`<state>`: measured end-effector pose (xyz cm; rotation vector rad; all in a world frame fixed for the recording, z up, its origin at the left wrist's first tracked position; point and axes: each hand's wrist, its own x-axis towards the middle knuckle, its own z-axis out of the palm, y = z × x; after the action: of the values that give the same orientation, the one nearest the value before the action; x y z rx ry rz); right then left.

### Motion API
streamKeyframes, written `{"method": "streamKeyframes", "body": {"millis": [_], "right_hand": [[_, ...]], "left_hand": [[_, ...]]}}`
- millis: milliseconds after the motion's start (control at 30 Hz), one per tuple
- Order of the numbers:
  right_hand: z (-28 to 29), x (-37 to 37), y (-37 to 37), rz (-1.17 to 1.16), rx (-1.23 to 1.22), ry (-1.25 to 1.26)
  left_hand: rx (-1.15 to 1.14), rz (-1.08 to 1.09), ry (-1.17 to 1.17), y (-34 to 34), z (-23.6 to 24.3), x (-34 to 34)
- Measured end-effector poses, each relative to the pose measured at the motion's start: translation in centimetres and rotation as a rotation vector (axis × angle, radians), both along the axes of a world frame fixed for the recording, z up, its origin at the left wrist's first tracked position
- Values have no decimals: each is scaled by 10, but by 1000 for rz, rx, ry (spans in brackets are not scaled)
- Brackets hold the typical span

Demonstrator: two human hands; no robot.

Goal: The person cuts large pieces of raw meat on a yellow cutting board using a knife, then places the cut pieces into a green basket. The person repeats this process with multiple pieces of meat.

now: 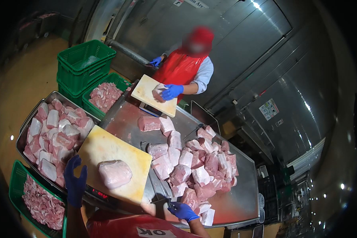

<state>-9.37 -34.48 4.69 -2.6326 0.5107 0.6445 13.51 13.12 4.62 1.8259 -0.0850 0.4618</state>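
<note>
A pale block of raw meat [115, 174] lies on the yellowed cutting board [97, 144] in front of me. At the board's left edge, my left hand [75, 180], in a blue glove, is raised with fingers apart and nothing in it. My right hand [184, 211], also gloved in blue, is at the near edge of the metal table, close to the big heap of meat chunks [202, 168]. Its fingers are closed around a dark-handled tool [170, 203]; thin metal shows near it, but its exact kind is unclear.
A metal tray [23, 139] full of meat blocks stands left of my board. Green crates hold meat trimmings [43, 204] at lower left and more trimmings [105, 96] farther back. Across the metal table [242, 198], a co-worker [182, 65] holds meat on another white board [144, 89].
</note>
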Motion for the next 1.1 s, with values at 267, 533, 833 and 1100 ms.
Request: {"method": "streamKeyframes", "body": {"millis": [267,533,833,1100], "right_hand": [[-39,-6,-28,130,-2,-268],[-31,14,-18,-83,163,-198],[-13,53,-18,-55,178,-395],[61,72,-53,-1,-40,-733]], "left_hand": [[98,-18,-5,-35,13,19],[185,-24,-2,-51,21,31],[315,-79,-51,-67,29,55],[395,22,-189,-56,93,78]]}}
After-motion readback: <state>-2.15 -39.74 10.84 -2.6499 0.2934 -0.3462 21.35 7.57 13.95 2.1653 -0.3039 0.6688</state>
